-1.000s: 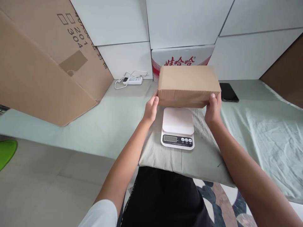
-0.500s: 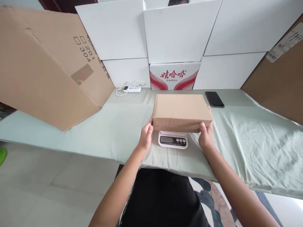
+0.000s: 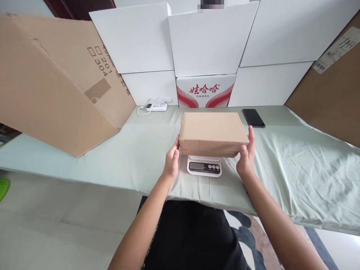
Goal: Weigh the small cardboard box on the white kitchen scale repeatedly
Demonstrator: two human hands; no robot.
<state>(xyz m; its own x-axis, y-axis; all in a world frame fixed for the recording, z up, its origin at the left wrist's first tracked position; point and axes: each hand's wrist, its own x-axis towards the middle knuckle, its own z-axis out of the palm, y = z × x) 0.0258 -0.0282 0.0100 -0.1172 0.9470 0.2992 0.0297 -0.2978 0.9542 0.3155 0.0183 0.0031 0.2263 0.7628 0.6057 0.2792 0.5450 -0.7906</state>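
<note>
Cardboard first, going from the left: the big tan corrugated carton (image 3: 53,86) leans on the far left of the pale green cloth-covered table (image 3: 135,150), printed numbers on its side, same spot as a second ago. Next to it a white power strip with its cord (image 3: 156,107) lies by the white foam panels (image 3: 135,37) at the back.

Now the bit that changed. My left hand (image 3: 171,163) sits at the left end of the plain brown cardboard box (image 3: 212,132), fingers loosely open, thumb up against the side, barely touching. A second ago I had the box in the air above the small white digital kitchen scale (image 3: 204,165); now it's lying flat on the platform, only the display and buttons poking out in front. My right hand (image 3: 246,157) is at the right end, fingers spread and open rather than clamped, grip eased off compared with half a second back. I'd say the weight is on the scale now, not on me.

Behind the box stands a white carton with red lettering (image 3: 205,92), and to the right a black phone (image 3: 253,117) lies flat on the cloth.
</note>
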